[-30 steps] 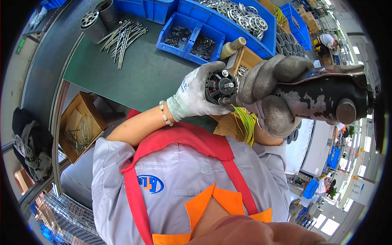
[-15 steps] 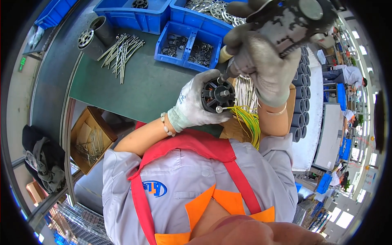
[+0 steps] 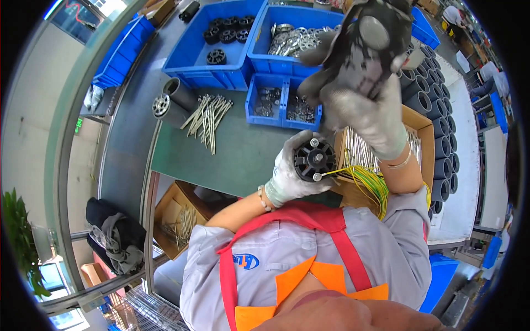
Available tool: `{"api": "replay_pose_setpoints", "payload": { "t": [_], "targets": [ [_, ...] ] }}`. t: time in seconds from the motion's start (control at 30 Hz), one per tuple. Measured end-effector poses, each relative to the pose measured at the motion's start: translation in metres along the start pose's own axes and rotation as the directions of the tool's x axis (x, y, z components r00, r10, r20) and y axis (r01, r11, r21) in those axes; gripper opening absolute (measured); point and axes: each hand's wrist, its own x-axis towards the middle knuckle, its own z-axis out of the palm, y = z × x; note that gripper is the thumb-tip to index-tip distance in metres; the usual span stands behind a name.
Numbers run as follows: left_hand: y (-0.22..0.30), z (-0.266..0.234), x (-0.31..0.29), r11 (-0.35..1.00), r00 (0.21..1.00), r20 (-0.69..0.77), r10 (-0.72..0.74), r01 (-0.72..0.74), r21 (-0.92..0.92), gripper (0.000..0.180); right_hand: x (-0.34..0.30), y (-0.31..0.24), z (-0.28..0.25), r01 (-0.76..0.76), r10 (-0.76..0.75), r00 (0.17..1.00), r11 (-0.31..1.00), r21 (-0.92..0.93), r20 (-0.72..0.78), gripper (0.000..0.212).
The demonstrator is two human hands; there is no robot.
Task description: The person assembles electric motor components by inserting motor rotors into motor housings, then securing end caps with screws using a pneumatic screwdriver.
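My gloved left hand is closed round a black motor, its spoked round end turned up with a short shaft in the middle. Two bolt heads show on its rim, at the top and the bottom. A yellow-green wire runs from the lower one into a wire bundle beside my right forearm. My gloved right hand grips a worn dark power screwdriver, blurred by motion. The tool stands above and right of the motor, apart from it; its tip is not clearly visible.
Long bolts lie piled on the green table, next to grey tubes. Behind are a divided blue bin of small parts and blue bins of black and metal discs. A cardboard box of rods and stacked tubes stand right.
The power screwdriver has lifted off the motor's upper bolt, moving up and away. My left hand still holds the motor. The whole view has shifted, so the scene sits further right and lower.
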Motion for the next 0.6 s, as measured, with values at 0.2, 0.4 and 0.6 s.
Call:
{"api": "replay_pose_setpoints", "payload": {
  "t": [0.2, 0.4, 0.6],
  "targets": [
    [-0.022, -0.003, -0.017, 0.984, 0.983, 0.035, -0.178, 0.176, 0.04, 0.11, -0.055, 0.031, -0.055, 0.374, -0.544, 0.822, 0.288, -0.882, 0.171, 0.072],
    [-0.012, -0.009, 0.02, 0.957, 0.963, 0.02, -0.269, 0.269, -0.107, 0.09, -0.134, 0.104, -0.069, -0.236, 0.257, 0.966, 0.923, -0.305, 0.03, 0.048],
    [-0.005, -0.034, 0.027, 0.634, 0.936, -0.267, -0.229, -0.065, -0.771, 0.086, -0.131, 0.092, -0.06, -0.292, 0.3, 0.953, 0.886, -0.36, -0.035, 0.037]
  ]
}}
